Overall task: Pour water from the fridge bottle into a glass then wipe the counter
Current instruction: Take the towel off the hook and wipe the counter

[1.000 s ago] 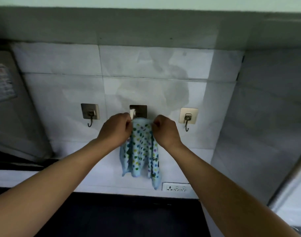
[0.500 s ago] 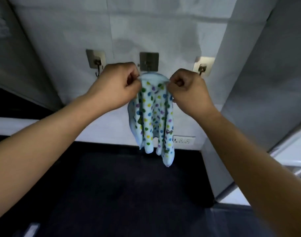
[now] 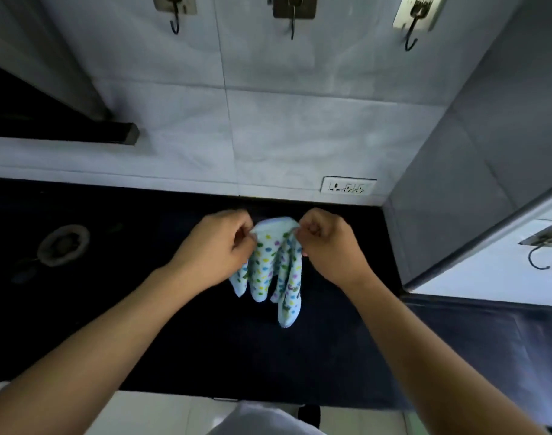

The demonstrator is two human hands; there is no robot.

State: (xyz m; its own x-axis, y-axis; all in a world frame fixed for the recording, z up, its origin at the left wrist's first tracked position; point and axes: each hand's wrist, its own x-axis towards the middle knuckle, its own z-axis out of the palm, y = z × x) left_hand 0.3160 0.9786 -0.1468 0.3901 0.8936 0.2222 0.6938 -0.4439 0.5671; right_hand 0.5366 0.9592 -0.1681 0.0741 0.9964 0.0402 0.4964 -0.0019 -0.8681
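At the far left the dark counter (image 3: 117,324) carries a round, dull ring-shaped mark or fitting (image 3: 62,244), too dim to identify, set well apart from the hands with bare dark surface between. Above it a dark bar (image 3: 80,132) juts out from the left along the base of the pale tiled wall (image 3: 299,120). The left hand (image 3: 215,249) is closed into a pinch on the upper left corner of the dotted cloth (image 3: 273,268), its forearm reaching in from the lower left edge of the view. The cloth, pale blue with coloured spots, hangs in folds between the two hands over the middle of the counter, its top edge stretched between them and its lowest tip pointing toward the counter's near edge; whether that tip touches the surface cannot be told. Three hooks are on the wall at the top: the left hook (image 3: 174,14), the middle hook (image 3: 293,14) and the right hook (image 3: 414,23), all bare and well above the cloth. The right hand (image 3: 331,246) is likewise closed on the cloth's upper right corner. Behind it a white socket plate (image 3: 348,185) sits low on the wall, just above the counter's back edge. To the right a grey side panel (image 3: 475,183) closes off the counter, leaving a strip of open surface beside the right hand, and beyond it another hook (image 3: 543,246) hangs on a white face.
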